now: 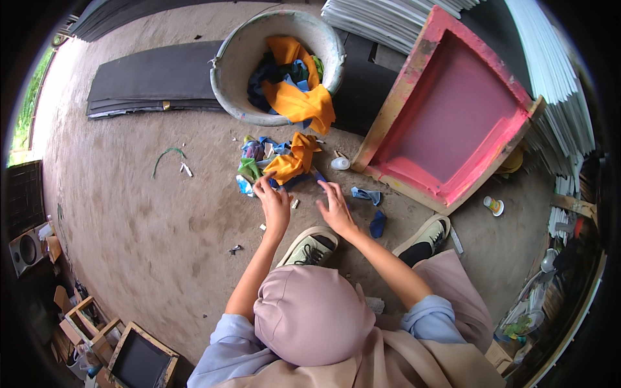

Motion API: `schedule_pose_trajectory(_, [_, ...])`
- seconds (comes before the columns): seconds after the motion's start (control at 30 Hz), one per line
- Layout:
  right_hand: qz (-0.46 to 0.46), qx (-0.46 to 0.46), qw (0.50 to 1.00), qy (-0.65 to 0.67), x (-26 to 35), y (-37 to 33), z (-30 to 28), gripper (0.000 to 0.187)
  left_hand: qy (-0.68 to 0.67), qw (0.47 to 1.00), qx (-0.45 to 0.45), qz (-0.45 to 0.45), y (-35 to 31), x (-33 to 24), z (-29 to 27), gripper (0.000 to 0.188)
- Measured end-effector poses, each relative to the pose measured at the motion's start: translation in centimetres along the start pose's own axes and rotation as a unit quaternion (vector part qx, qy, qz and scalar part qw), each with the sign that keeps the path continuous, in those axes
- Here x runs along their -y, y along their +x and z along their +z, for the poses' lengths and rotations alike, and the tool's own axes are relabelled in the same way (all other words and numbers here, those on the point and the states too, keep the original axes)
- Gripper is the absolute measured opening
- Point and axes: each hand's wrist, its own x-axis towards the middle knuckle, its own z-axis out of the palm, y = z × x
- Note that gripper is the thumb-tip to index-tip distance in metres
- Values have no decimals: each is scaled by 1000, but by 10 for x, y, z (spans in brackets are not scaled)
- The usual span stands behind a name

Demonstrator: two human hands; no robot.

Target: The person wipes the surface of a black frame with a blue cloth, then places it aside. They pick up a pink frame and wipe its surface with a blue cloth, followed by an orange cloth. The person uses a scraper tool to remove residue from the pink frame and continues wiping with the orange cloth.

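A small heap of coloured cloth scraps lies on the floor in front of me, with an orange cloth (299, 157) on top and a green scrap (249, 169) at its left. My left hand (274, 205) is at the near edge of this heap, fingers apart; whether its fingertips touch the cloth, I cannot tell. To the right, my right hand (336, 209) has its fingers spread beside a strip of dark blue cloth (303, 182), with no held thing visible. Two loose blue scraps, a lighter one (367, 195) and a darker one (377, 224), lie right of that hand.
Beyond the heap stands a paint-stained bucket (228, 84) with orange, blue and green cloths inside. A pink-stained screen frame (388, 119) leans at the right against stacked white sheets (550, 71). Dark flat sheets (152, 74) lie back left. A small cup (493, 206) is on the floor.
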Motion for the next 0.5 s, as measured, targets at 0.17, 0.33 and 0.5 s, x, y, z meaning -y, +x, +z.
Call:
schedule_pose_trajectory(0.17, [-39,19,985,166,36,0,-16,63,-92,971,175,132,-12,-35,4,39])
schedule_pose_trajectory(0.33, [69,-71,974,205,61,-3,-63,29,-233,927,282,86,7,-80,16,36])
schedule_pose_trajectory(0.5, [46,-176,957,225,49,-11,-124,12,-308,890,310,128,9,-111,30,38])
